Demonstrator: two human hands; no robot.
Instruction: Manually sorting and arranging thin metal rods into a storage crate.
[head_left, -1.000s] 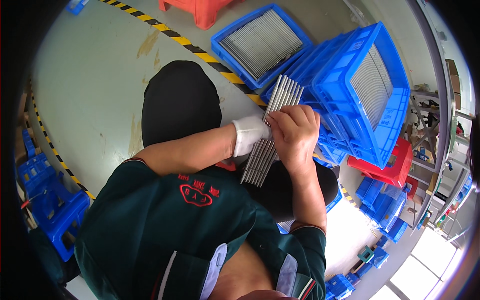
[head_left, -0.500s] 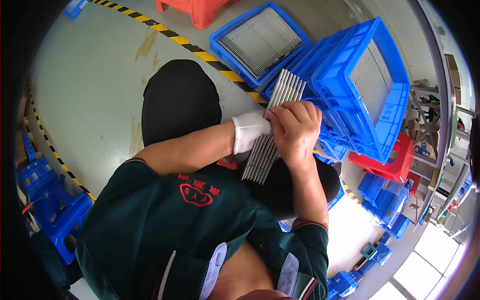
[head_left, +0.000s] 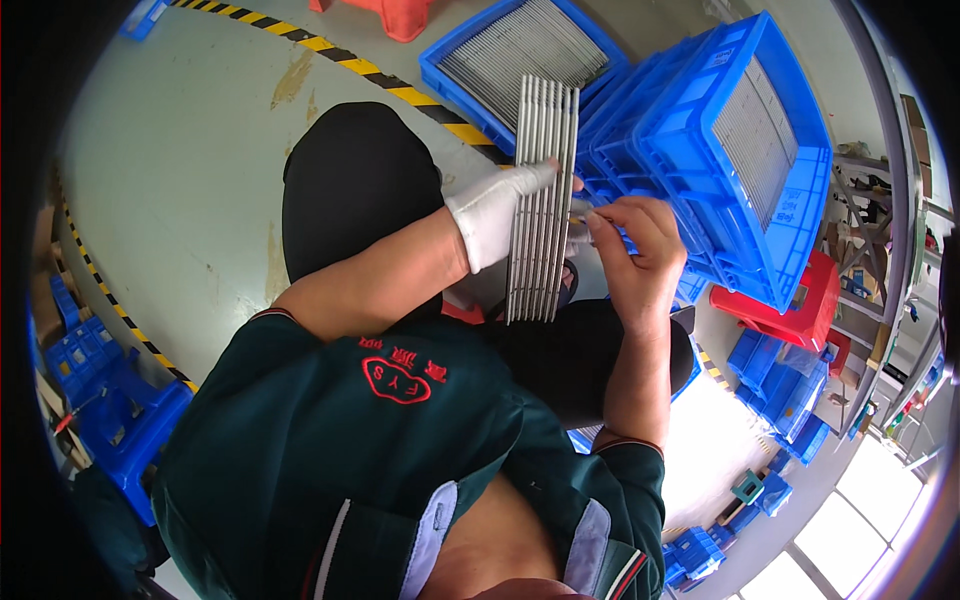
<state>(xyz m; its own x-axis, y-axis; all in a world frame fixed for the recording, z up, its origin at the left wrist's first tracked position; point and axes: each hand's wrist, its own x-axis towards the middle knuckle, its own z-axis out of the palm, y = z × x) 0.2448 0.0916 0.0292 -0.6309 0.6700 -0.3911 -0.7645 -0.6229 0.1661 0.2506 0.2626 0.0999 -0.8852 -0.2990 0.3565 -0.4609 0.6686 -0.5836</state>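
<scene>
My left hand [head_left: 490, 215], in a white glove with bare fingertips showing, is closed round a flat bundle of thin metal rods [head_left: 540, 270]. The rods lie side by side and stand nearly upright in the view, above my lap. The thumb lies across their front, and the other fingers come out behind them on the right. Just right of the bundle is my bare right hand [head_left: 645, 245], its thumb and forefinger pinched together close to the gloved fingers. What that pinch holds, if anything, is too small to make out.
A blue crate [head_left: 430, 75] of similar rods lies beyond the bundle. To the right, stacked blue crates [head_left: 680, 190] rest by a red stool [head_left: 800, 320], the top one tilted with rods inside. Yellow-black tape [head_left: 365, 68] crosses the floor. Blue stools [head_left: 125, 430] stand left.
The rod bundle has turned from slanting to nearly upright and moved up. My right hand has let go of the rods and shifted right; the gloved thumb now lies across them.
</scene>
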